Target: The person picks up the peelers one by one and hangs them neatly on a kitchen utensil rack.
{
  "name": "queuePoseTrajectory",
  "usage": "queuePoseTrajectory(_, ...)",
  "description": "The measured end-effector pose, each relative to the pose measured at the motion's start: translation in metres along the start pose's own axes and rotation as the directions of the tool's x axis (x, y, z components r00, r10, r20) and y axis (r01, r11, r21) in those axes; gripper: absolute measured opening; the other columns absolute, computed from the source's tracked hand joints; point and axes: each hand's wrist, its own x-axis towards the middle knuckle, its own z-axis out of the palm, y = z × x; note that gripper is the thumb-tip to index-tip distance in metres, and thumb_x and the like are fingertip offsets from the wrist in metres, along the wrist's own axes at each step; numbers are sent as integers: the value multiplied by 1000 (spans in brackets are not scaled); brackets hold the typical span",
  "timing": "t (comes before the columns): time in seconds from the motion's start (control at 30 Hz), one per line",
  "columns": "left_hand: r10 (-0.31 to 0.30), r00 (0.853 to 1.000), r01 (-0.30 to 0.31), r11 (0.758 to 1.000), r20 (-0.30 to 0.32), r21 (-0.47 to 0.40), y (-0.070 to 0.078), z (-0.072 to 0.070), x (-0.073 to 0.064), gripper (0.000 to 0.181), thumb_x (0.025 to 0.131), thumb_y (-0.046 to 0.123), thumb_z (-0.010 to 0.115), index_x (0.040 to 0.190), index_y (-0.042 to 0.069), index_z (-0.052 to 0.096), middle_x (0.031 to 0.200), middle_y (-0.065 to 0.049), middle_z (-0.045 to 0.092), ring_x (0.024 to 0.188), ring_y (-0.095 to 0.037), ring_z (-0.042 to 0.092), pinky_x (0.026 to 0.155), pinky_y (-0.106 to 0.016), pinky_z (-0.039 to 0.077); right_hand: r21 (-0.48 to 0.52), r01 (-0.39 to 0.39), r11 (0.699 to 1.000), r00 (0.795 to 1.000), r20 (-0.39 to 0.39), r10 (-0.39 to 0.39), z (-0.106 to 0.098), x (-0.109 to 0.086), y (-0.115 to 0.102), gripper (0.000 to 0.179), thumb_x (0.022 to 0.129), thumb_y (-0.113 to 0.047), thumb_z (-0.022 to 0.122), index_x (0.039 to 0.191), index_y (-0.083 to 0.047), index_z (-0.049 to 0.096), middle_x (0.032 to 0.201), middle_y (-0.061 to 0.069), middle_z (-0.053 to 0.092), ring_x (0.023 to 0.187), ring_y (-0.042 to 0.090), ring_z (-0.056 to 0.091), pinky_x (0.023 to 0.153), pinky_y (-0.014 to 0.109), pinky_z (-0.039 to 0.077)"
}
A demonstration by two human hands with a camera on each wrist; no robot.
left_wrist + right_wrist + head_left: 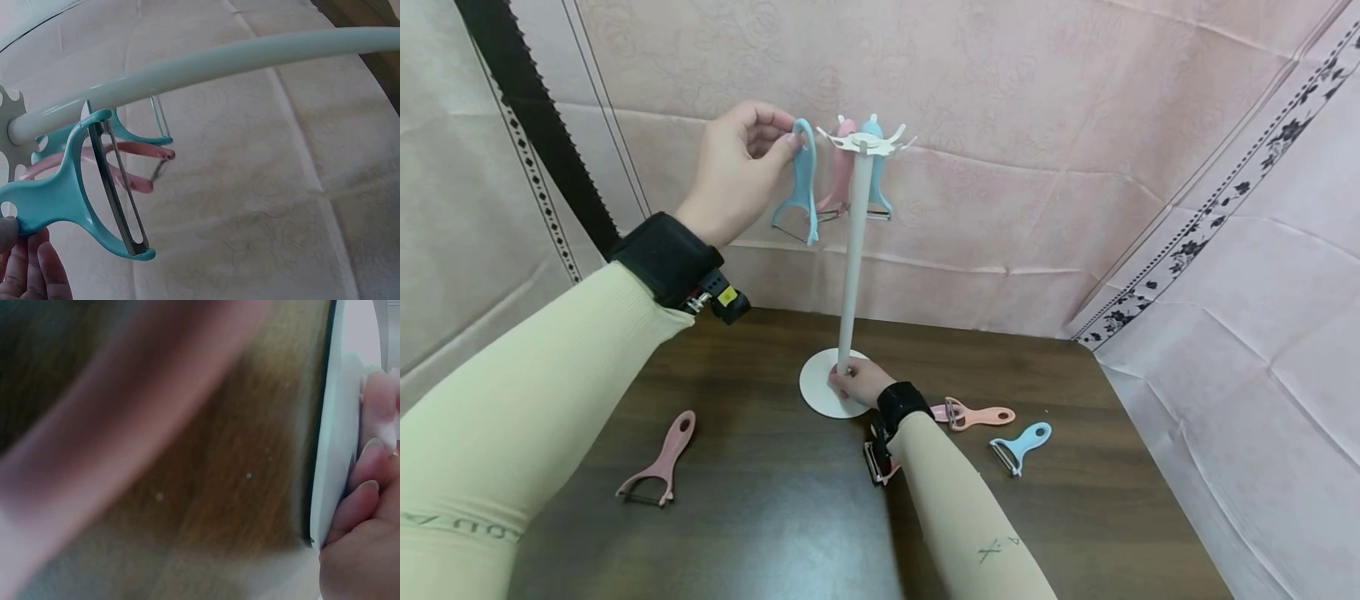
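Observation:
A blue peeler [803, 175] hangs blade-down from my left hand [739, 167], its handle end pinched between thumb and fingers. It is just left of the hooks of a white stand [854, 250]. In the left wrist view the blue peeler [56, 197] overlaps the stand's pole [206, 65]. A pink peeler [842, 167] and another blue peeler [877, 171] hang on the stand's far side. Down at the round base [820, 387], my right hand [863, 382] holds the foot of the pole. In the right wrist view its curled fingers [356, 503] lie over the base [331, 437].
A pink peeler [670, 454] lies on the wooden table [760, 492] at left. Right of the stand lie an orange peeler [985, 417] and a blue peeler [1021, 446]. Another peeler [876, 467] is partly hidden by my right wrist. Pale cloth [1000, 208] hangs behind.

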Motion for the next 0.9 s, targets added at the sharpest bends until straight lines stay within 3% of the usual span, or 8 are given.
queuePoseTrajectory(0.47, -16, 1000, 16, 1000, 16, 17, 8, 8, 7, 27, 100, 23, 53, 119, 4, 58, 104, -5, 65, 93, -20, 60, 82, -26, 45, -16, 20, 1000, 1000, 3, -20, 3, 15, 16, 14, 98, -28, 58, 97, -15, 65, 80, 1, 59, 82, 17, 54, 79, 34, 41)
queuePoseTrajectory(0.73, -41, 999, 42, 999, 29, -35, 5, 10, 8, 25, 100, 19, 52, 119, 4, 56, 105, -7, 64, 93, -17, 62, 86, -29, 49, -20, 20, 1000, 1000, 8, -19, 3, 15, 16, 14, 98, -27, 58, 98, -15, 65, 80, 1, 59, 84, 18, 54, 80, 35, 41)
queuePoseTrajectory(0.9, -26, 999, 26, 1000, 41, 3, 6, 11, 9, 25, 100, 21, 52, 119, 4, 57, 103, -6, 64, 92, -18, 60, 84, -26, 49, -14, 22, 1000, 1000, 3, -22, 3, 17, 19, 14, 98, -28, 59, 97, -15, 65, 79, 1, 59, 84, 18, 54, 80, 35, 41)
